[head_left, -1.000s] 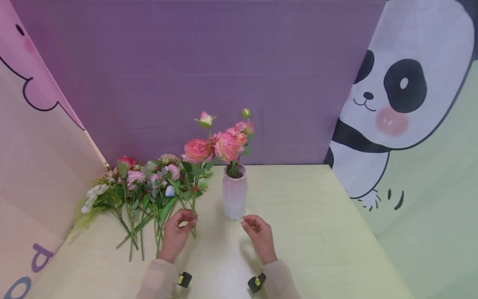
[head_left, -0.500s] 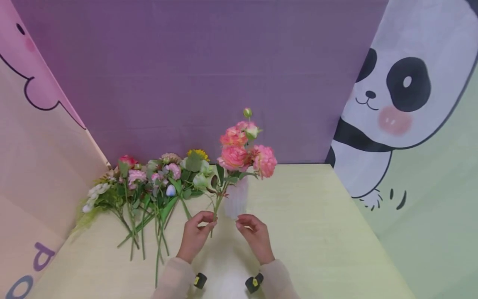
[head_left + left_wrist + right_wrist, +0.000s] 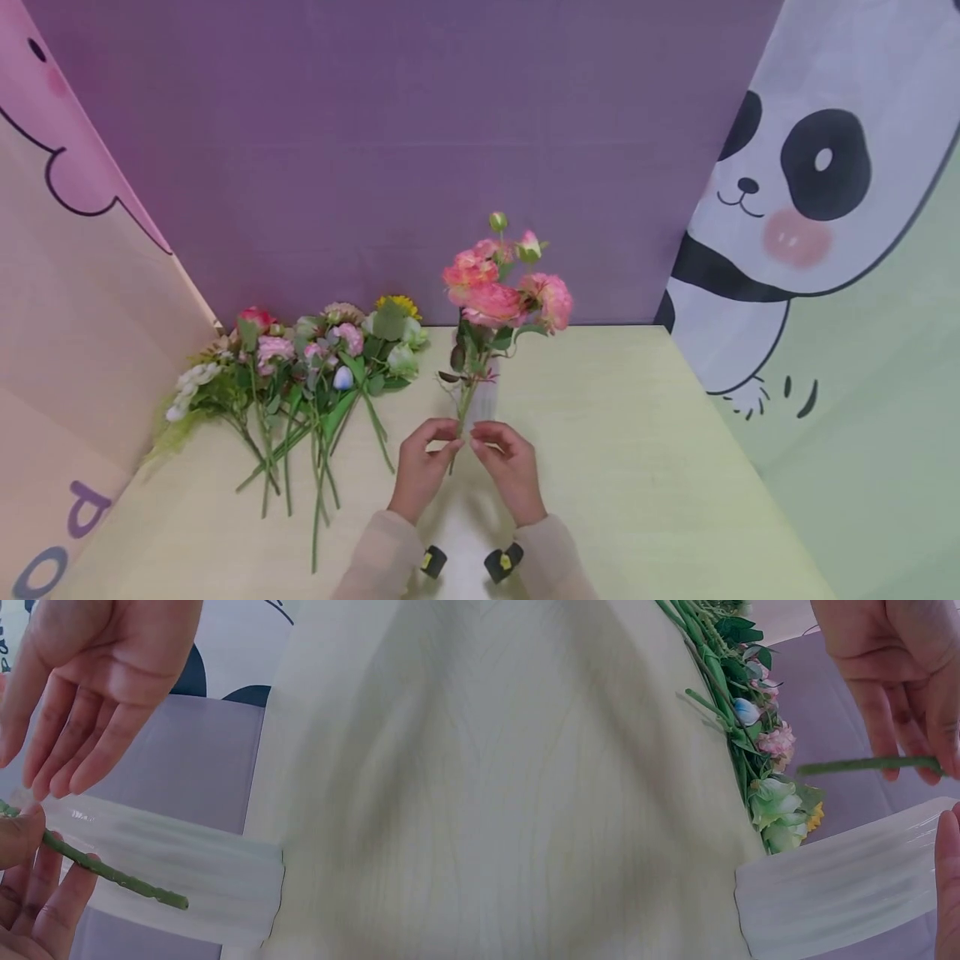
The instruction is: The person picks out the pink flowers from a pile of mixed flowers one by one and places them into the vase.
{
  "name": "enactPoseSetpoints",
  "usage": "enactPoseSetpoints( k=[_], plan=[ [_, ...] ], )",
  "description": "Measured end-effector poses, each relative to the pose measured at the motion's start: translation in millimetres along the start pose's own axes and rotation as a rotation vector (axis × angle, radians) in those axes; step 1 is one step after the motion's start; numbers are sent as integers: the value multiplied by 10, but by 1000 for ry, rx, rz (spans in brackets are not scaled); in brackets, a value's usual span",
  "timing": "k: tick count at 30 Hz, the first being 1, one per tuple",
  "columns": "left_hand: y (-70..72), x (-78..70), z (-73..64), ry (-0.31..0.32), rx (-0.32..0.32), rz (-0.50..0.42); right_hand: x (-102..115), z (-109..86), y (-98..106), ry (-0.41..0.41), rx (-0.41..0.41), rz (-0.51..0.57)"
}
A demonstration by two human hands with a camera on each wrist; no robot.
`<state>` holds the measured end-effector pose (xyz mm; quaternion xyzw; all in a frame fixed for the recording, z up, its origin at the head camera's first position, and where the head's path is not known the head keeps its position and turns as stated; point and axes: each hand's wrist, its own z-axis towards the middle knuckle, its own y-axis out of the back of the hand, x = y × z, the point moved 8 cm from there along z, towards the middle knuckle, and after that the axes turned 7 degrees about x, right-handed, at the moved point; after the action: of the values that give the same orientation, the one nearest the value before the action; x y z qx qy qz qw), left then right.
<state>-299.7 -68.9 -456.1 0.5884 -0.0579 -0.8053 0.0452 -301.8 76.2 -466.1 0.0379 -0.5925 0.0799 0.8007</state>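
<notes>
Flower stem (image 3: 124, 879) with pink blooms (image 3: 551, 302) is pinched between thumb and fingers of the left hand (image 3: 425, 462); its lower end hangs free above the table (image 3: 637, 458). One second ago it was held to the left of the vase (image 3: 187, 855); now it is in front of the vase, and the left hand has come close to the right hand (image 3: 510, 467). This, I judge, brings the stem within reach of both hands, but it is not yet in the vase. The right hand holds nothing that I can see: its fingers are loosely bent, the tips just beside the stem, and whether they touch it I cannot tell. The pale, ribbed vase stands upright; other pink flowers (image 3: 468, 271) rise above it, partly behind the held blooms, which also hide its mouth. Toward the back left corner of the table lies a heap of mixed flowers (image 3: 348, 340), with several stems pointing away from the back edge. Behind this edge hangs a purple backdrop (image 3: 375, 167), and beyond the right edge is a panda picture (image 3: 798, 242).
</notes>
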Motion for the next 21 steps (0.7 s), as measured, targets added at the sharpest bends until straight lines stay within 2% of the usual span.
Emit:
enactPoseSetpoints(
  k=[4, 9, 16, 21],
  plan=[
    [-88, 189, 9, -1, -12, -8, 168, -24, -25, -6, -48, -8],
    [-179, 221, -20, -27, -3, -10, 201, -41, 15, -13, -124, 7],
    [-251, -135, -96, 11, 32, 16, 52, -53, 112, -5, -172, 25],
    [-285, -160, -93, 7, 45, 20, -46, -49, 186, 4, -193, 34]
  ],
)
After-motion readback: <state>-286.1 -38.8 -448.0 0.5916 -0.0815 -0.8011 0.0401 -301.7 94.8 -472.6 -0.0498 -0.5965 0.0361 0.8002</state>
